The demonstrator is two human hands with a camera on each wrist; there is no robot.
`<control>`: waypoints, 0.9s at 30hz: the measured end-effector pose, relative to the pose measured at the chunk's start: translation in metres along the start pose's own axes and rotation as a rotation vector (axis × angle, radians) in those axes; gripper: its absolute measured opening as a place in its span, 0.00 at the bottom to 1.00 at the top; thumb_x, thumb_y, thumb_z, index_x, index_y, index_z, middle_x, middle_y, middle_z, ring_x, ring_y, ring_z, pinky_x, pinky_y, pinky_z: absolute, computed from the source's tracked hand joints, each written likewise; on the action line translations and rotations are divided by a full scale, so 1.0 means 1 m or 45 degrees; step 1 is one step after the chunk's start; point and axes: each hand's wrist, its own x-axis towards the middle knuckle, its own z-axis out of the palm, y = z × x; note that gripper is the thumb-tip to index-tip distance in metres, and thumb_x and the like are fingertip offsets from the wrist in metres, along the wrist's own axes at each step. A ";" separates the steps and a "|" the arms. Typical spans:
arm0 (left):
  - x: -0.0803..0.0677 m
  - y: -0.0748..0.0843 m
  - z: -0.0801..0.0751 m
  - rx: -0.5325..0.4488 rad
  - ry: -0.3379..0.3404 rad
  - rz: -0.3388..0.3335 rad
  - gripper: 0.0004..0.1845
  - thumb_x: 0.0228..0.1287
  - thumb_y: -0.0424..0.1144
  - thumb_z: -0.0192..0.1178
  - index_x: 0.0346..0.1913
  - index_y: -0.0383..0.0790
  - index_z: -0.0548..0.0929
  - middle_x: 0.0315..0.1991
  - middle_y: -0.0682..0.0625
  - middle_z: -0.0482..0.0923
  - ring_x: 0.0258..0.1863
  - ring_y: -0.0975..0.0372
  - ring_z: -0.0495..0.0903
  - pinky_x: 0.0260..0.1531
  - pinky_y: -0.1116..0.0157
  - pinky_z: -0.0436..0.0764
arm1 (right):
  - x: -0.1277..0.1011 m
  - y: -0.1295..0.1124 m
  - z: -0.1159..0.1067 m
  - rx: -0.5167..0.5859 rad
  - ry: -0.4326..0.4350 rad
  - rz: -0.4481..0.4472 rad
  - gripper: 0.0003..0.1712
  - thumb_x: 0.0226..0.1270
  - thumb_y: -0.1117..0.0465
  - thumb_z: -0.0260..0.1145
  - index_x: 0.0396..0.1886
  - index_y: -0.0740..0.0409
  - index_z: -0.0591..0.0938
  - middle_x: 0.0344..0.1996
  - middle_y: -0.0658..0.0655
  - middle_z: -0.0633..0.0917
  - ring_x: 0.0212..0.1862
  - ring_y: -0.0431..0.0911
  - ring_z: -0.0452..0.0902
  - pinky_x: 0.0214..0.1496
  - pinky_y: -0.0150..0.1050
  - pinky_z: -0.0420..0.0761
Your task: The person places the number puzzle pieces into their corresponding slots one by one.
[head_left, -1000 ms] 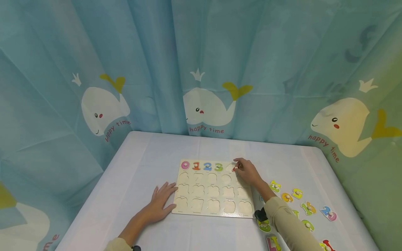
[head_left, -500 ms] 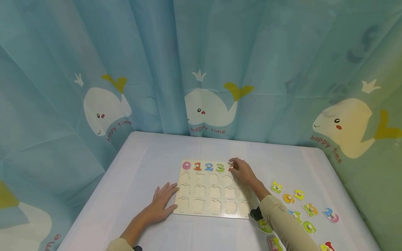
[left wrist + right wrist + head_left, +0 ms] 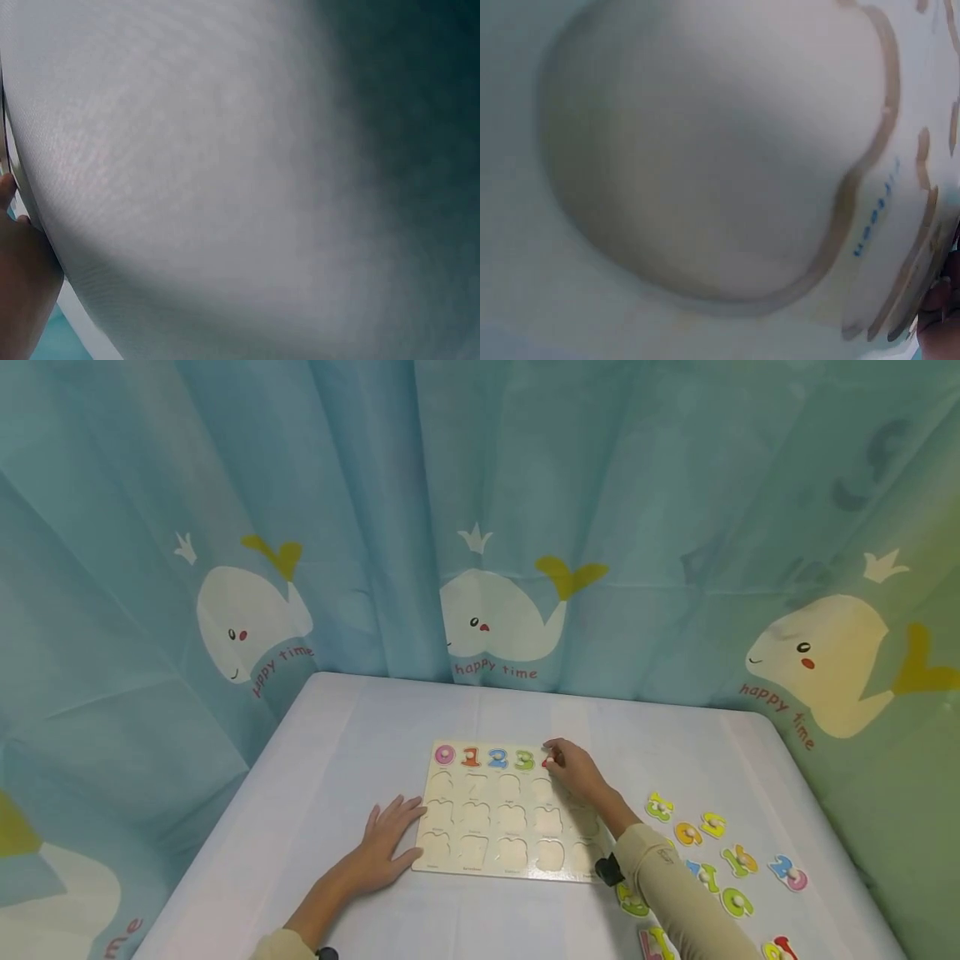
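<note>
A wooden number puzzle board (image 3: 492, 852) lies on the table, its top row holding a pink 0 (image 3: 445, 754), an orange-red 1 (image 3: 470, 757), a blue 2 (image 3: 498, 758) and a green 3 (image 3: 524, 760). Just right of the 3, my right hand (image 3: 581, 773) pinches a red number piece (image 3: 548, 762) over the top-row recess; the fingers hide most of it. My left hand (image 3: 384, 847) rests flat with spread fingers, fingertips at the board's left edge. The right wrist view shows a recess close up beside the printed word "fifteen", with fingers (image 3: 937, 300) at the far right edge.
Loose number pieces are scattered on the right of the table, among them a yellow 5 (image 3: 713, 825), an orange 6 (image 3: 687, 834), a green piece (image 3: 737, 903) and a blue-and-pink 20 (image 3: 788, 872). A whale-print curtain (image 3: 375, 527) hangs behind the table.
My right hand has shifted left along the top row with the red piece, from beyond the recess to over it, then nearly stopped. The left hand stays at the board's edge.
</note>
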 end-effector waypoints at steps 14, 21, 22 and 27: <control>-0.002 -0.007 0.004 0.013 0.014 -0.018 0.30 0.63 0.45 0.56 0.67 0.38 0.65 0.69 0.42 0.58 0.70 0.44 0.48 0.63 0.40 0.36 | -0.014 0.006 -0.019 0.154 0.209 0.020 0.19 0.67 0.69 0.53 0.57 0.65 0.74 0.46 0.63 0.75 0.38 0.50 0.73 0.38 0.43 0.75; -0.002 -0.004 0.004 0.013 0.015 -0.022 0.30 0.64 0.45 0.55 0.67 0.38 0.65 0.69 0.42 0.58 0.70 0.44 0.48 0.62 0.39 0.36 | -0.040 0.033 -0.064 0.012 0.279 0.050 0.16 0.68 0.67 0.54 0.53 0.68 0.76 0.38 0.62 0.79 0.37 0.52 0.76 0.36 0.45 0.76; -0.001 -0.004 0.004 0.013 0.016 -0.021 0.30 0.64 0.45 0.55 0.67 0.38 0.65 0.69 0.42 0.58 0.70 0.44 0.48 0.63 0.39 0.36 | -0.045 0.038 -0.070 -0.013 0.275 0.063 0.15 0.68 0.67 0.55 0.52 0.68 0.77 0.37 0.62 0.79 0.36 0.52 0.76 0.35 0.44 0.76; 0.000 -0.003 0.004 0.016 0.004 -0.020 0.30 0.64 0.46 0.55 0.67 0.39 0.65 0.70 0.43 0.58 0.70 0.44 0.48 0.63 0.40 0.35 | -0.073 0.062 -0.102 -0.058 0.173 0.211 0.18 0.69 0.64 0.55 0.55 0.68 0.74 0.39 0.63 0.78 0.36 0.52 0.75 0.30 0.39 0.75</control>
